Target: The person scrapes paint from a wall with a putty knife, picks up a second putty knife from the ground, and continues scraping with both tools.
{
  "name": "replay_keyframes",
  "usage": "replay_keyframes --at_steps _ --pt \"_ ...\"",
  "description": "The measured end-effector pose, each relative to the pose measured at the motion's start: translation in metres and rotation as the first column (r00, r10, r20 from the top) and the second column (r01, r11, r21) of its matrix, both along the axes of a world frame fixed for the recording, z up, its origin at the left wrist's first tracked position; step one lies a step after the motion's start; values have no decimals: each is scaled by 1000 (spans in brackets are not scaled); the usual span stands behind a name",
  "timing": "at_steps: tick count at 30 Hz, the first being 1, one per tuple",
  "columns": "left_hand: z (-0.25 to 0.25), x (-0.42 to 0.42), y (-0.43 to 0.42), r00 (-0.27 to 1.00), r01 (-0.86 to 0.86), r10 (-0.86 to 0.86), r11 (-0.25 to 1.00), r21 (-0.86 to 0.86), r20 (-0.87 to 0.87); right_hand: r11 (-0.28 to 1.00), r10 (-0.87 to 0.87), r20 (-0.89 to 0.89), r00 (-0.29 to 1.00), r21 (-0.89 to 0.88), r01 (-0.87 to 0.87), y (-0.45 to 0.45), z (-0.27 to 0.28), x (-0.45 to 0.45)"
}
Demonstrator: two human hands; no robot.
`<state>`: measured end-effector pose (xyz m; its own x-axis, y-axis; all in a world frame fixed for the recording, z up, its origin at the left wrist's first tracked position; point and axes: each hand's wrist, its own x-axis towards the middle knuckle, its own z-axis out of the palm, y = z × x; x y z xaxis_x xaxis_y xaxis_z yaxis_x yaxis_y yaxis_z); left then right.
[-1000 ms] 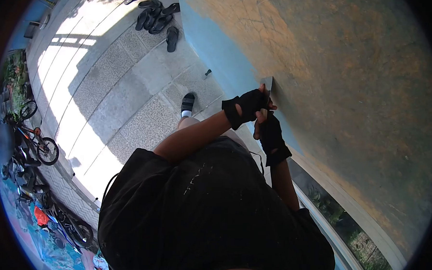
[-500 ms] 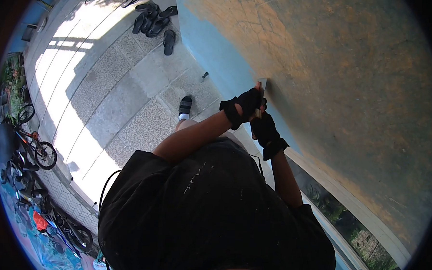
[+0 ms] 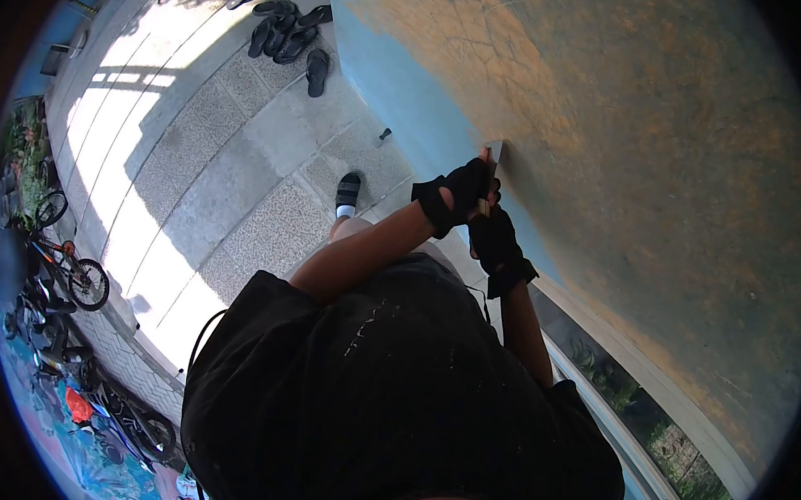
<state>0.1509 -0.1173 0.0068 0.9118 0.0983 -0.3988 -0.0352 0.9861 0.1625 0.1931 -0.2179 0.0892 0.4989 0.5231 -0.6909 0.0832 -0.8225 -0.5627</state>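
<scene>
A flat metal scraper [image 3: 496,154] with a wooden handle meets the wall [image 3: 618,170], which is patchy brown and grey with a light blue band along its lower part. My left hand [image 3: 464,192], in a black fingerless glove, is closed round the scraper near its blade. Just beside it, my right hand [image 3: 497,241], gloved the same way, is closed at the handle end. The fingertips of both hands are partly hidden by the gloves and the tool.
Several dark sandals [image 3: 285,35] lie on the paved floor [image 3: 260,181] near the wall's corner. A small dark object [image 3: 385,134] is on the paving. Bicycles [image 3: 86,283] and a motorbike [image 3: 147,431] stand at the left. A window opening [image 3: 635,399] is at the lower right.
Over the last second both hands and the scraper shifted slightly left, then slightly back right along the wall. The grip stays closed, and the whole view sways a little.
</scene>
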Motion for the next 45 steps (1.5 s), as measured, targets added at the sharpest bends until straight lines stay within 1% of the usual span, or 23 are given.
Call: replay_keyframes --at_steps 2,4,6,7,8,9,11,13,15,17,19,21,23,27,29,30,31,33,37,39,40,43,45 --pt "-8 4 6 999 -7 5 999 44 34 1000 4 3 1000 -5 -4 11 -5 4" --pt "-1 1 13 995 -99 99 988 -122 -3 999 -5 -5 1000 -34 5 6 -21 1" --pt "1 1 11 997 -71 71 990 -121 -7 995 24 137 990 94 -37 3 -42 -2" --pt "2 -1 11 999 -46 45 992 -119 -14 995 21 132 991 92 -33 -2 -38 -6" --pt "-2 -2 5 997 -1 4 999 -48 80 995 72 195 978 56 -85 -9 -30 -7" --pt "0 -1 4 997 -2 6 999 -42 83 991 126 259 958 17 -135 -9 -22 -7" --pt "3 -2 3 997 14 -16 999 34 71 995 91 203 975 21 -97 -6 -32 -4" --pt "-4 0 15 999 17 -15 999 -36 42 999 43 143 989 19 -46 2 -39 -1" --pt "-5 -2 23 996 -94 95 991 -91 6 998 60 59 996 -8 -60 16 -44 1" --pt "1 -5 19 997 -72 72 993 -91 -5 1000 -2 50 999 -13 2 8 -40 -7" --pt "3 -3 10 1000 2 -2 1000 10 29 992 61 277 959 88 -89 -2 -32 -11" --pt "-1 -2 13 1000 10 -11 1000 16 21 997 66 235 970 22 -73 4 -29 -8" --pt "-9 -3 21 1000 -17 18 998 -61 17 998 55 74 996 -27 -53 15 -33 -3" --pt "2 -5 19 999 -38 35 990 -136 -24 1000 31 112 993 -7 -31 3 -44 -8" --pt "-2 1 12 1000 28 -28 1000 13 -11 998 -14 162 987 64 3 -10 -54 -5" --pt "1 2 11 999 11 -9 998 65 -30 998 20 142 990 64 -30 -8 -50 -2" --pt "-1 1 15 999 12 -10 998 69 -31 997 19 142 990 68 -29 -3 -52 -1" --pt "-4 1 25 999 -16 13 997 -80 -42 999 47 98 994 12 -48 8 -59 3" --pt "-9 -1 16 997 -20 15 997 -76 -74 995 14 146 989 95 -28 -5 -61 -6" --pt "-5 2 13 998 66 -66 997 -29 -1 997 -27 179 983 79 13 -9 -55 -7" --pt "-2 4 11 997 57 -58 998 -22 -48 999 17 183 983 48 -26 -4 -38 -6" --pt "-11 6 27 996 -27 19 995 -93 -84 999 9 105 994 31 -12 15 -59 7" --pt "-26 9 36 999 -53 52 997 -57 -11 998 31 135 990 57 -39 25 -64 6"
